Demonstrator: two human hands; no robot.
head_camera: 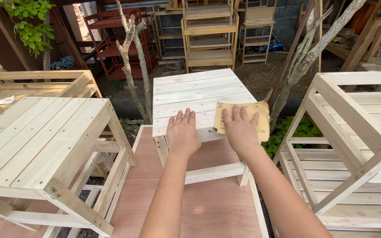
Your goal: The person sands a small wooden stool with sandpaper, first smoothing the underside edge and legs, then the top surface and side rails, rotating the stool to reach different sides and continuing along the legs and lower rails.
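My right hand [240, 130] presses flat, fingers spread, on the sandpaper sheet [252, 115] atop the pale slatted stool [190, 90]; my left hand [182, 134] lies open near its edge.

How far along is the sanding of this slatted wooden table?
Done: cannot tell; the slatted table top looks evenly pale throughout. In hand: the right hand presses a sheet of sandpaper flat at the near right corner, while the left hand braces the near edge. Left: the far slats show no contact now.
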